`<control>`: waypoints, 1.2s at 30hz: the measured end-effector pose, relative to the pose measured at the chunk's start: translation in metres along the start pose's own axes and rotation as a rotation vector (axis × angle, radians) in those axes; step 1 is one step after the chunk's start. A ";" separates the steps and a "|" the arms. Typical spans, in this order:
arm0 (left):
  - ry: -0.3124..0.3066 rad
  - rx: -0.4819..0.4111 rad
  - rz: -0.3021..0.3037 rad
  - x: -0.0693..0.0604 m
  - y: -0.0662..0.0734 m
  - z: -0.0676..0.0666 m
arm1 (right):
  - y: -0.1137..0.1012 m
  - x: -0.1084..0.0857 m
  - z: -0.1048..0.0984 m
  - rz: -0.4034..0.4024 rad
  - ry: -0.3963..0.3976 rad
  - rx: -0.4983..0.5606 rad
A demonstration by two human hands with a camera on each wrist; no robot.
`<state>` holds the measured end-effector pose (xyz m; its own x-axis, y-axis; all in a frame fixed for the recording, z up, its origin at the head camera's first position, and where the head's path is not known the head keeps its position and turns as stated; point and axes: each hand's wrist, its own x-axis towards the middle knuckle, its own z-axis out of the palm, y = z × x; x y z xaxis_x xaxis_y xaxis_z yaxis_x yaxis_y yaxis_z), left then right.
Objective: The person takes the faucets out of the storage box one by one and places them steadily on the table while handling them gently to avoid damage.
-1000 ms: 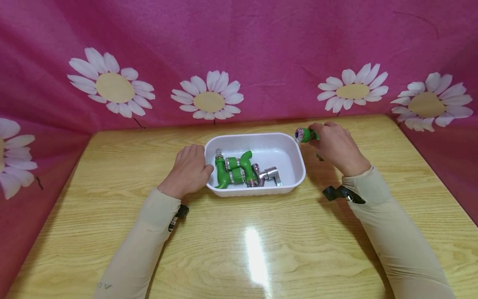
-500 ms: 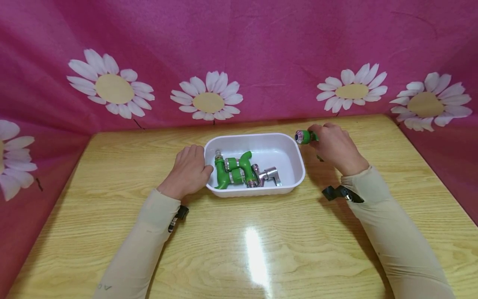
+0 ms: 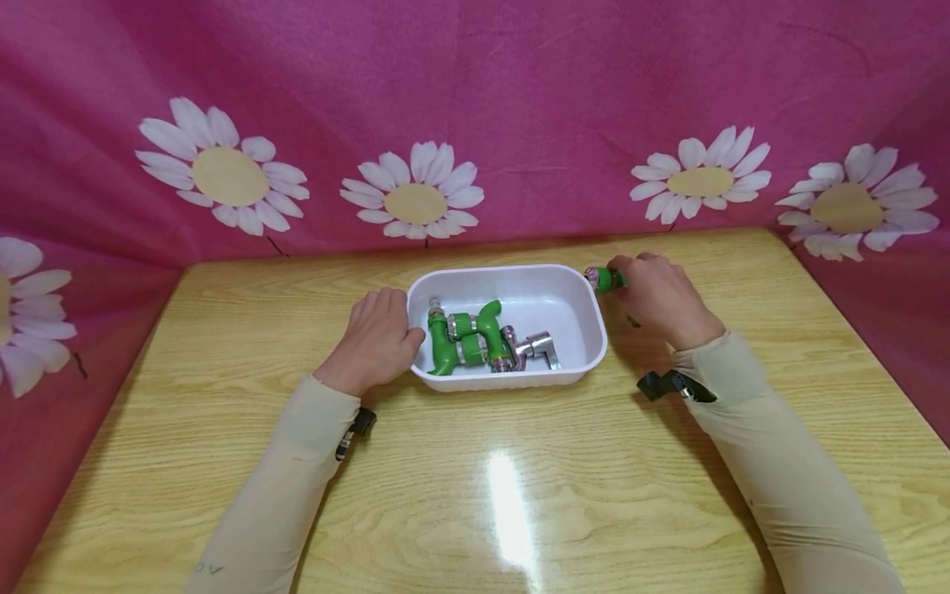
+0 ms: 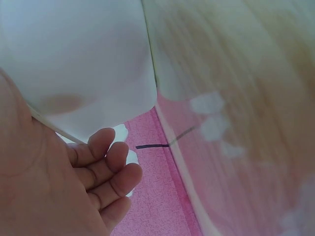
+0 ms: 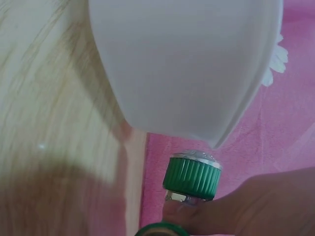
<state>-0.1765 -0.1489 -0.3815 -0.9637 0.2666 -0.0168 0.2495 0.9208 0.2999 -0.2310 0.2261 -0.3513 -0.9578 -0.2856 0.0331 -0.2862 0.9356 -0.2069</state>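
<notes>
A white plastic tray [image 3: 512, 381] stands on the table. Inside lie two green taps [image 3: 442, 351] with ribbed knobs, against each other at the left, and a chrome tap [image 3: 536, 342] beside them. My left hand [image 3: 378, 334] grips the tray's left end, thumb at the rim; in the left wrist view its fingers [image 4: 118, 179] curl below the rim. At the tray's far right corner my right hand [image 3: 660, 297] holds another green tap [image 3: 604, 280], its knob pointing at the tray. The right wrist view shows that knob [image 5: 192, 176] close below the tray's corner; the hand covers most of the tap's body.
The wooden table [image 3: 416, 487] spreads around the tray and carries a bright light reflection in front. Pink cloth [image 3: 549, 107] printed with white daisies stands behind the table and at both sides.
My right hand has shifted slightly down and to the left, bringing the green tap's knob up to the tray's far right corner. The left hand and the tray look unmoved.
</notes>
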 end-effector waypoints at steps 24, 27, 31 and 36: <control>-0.026 -0.012 -0.020 0.000 0.001 -0.001 | -0.001 0.004 0.014 -0.042 -0.050 -0.030; -0.022 -0.013 -0.017 -0.001 0.001 -0.001 | -0.001 0.004 0.015 -0.051 -0.055 -0.034; -0.011 -0.010 -0.009 -0.001 0.001 0.000 | -0.002 0.004 0.015 -0.058 -0.051 -0.037; -0.003 -0.006 -0.004 -0.001 0.001 0.000 | -0.003 0.003 0.016 -0.063 -0.046 -0.034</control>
<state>-0.1756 -0.1485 -0.3811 -0.9644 0.2637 -0.0210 0.2449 0.9200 0.3060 -0.2325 0.2195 -0.3658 -0.9357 -0.3528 -0.0004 -0.3475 0.9218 -0.1720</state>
